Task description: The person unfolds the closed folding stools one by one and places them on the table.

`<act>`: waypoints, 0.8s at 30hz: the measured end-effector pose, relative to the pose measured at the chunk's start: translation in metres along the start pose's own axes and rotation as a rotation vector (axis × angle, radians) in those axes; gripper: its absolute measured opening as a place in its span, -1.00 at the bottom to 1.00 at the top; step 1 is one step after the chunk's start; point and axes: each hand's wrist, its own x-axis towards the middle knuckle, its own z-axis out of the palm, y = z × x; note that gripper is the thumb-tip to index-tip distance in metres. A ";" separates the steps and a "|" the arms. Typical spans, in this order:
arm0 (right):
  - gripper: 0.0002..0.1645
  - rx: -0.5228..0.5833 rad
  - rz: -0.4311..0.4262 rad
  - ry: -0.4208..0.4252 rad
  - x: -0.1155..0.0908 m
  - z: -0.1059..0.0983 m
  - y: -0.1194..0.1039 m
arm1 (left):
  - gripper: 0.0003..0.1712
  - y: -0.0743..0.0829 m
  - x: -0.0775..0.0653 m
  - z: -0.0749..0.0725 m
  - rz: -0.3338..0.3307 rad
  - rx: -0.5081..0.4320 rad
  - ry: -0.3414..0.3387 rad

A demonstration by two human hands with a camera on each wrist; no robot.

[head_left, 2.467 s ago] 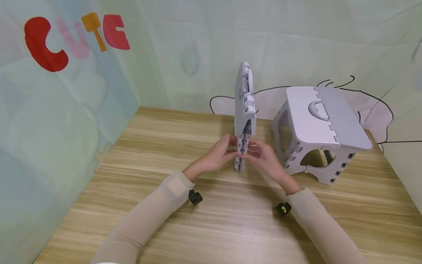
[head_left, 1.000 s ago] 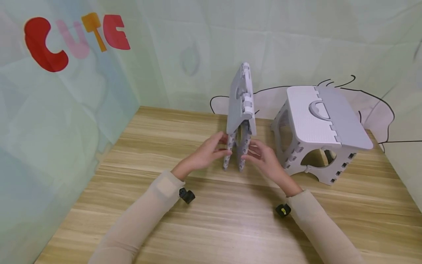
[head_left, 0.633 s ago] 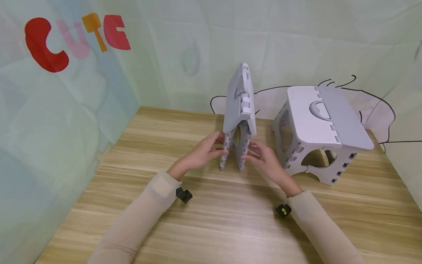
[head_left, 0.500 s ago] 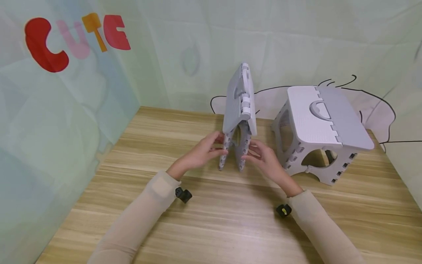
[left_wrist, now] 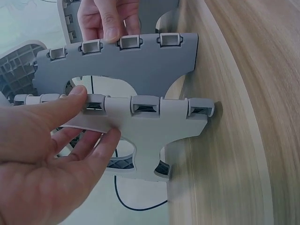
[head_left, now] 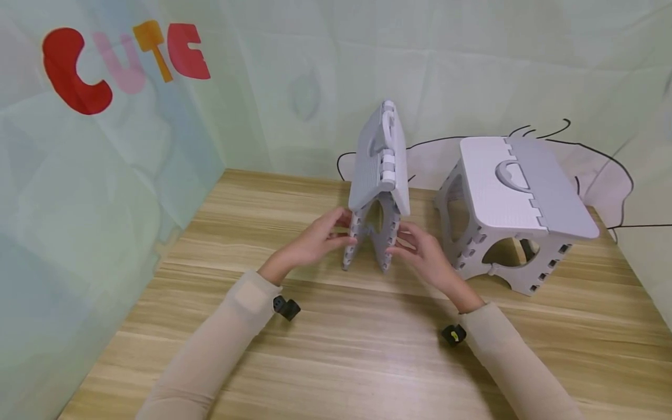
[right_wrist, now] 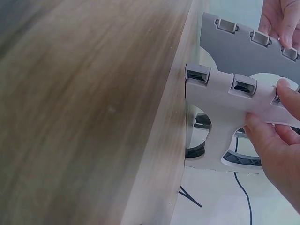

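A half-unfolded grey folding stool (head_left: 367,157) stands upright on the wooden table, its two seat halves sloping like a steep roof and its leg panels apart in a narrow V. On its left leg panel (left_wrist: 154,122), my left hand (head_left: 314,240) grips the edge, thumb on the hinge side and fingers behind. My right hand (head_left: 424,256) pinches the edge of the right leg panel (right_wrist: 220,108) in the same way. In the left wrist view, the right hand (left_wrist: 110,18) appears beyond the far panel. The stool's far side is hidden.
To the right stands a second folding stool (head_left: 504,186), fully unfolded, close to my right hand. The wooden table (head_left: 357,356) reaches back to a printed cloth (head_left: 294,70) with cartoon lines and coloured letters.
My left hand has moved left with the left leg panel, so the stool has spread from nearly flat into a V. The right hand has stayed almost in place. The second stool stands as before.
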 end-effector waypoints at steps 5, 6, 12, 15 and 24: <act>-0.38 -0.008 -0.001 0.000 -0.001 -0.001 -0.002 | -0.55 0.000 -0.001 -0.003 -0.006 0.001 -0.001; -0.38 -0.008 -0.002 0.000 -0.001 -0.001 -0.003 | -0.55 0.000 -0.001 -0.004 -0.004 0.001 0.000; -0.39 0.000 -0.003 -0.006 0.000 -0.001 -0.002 | -0.57 0.001 -0.004 -0.008 0.015 -0.005 -0.004; -0.39 0.008 -0.001 -0.007 0.001 0.000 -0.002 | -0.58 -0.001 -0.005 -0.010 0.015 -0.014 -0.008; -0.40 -0.007 -0.018 -0.019 0.001 -0.001 -0.002 | -0.61 -0.005 -0.008 -0.016 0.029 -0.005 -0.010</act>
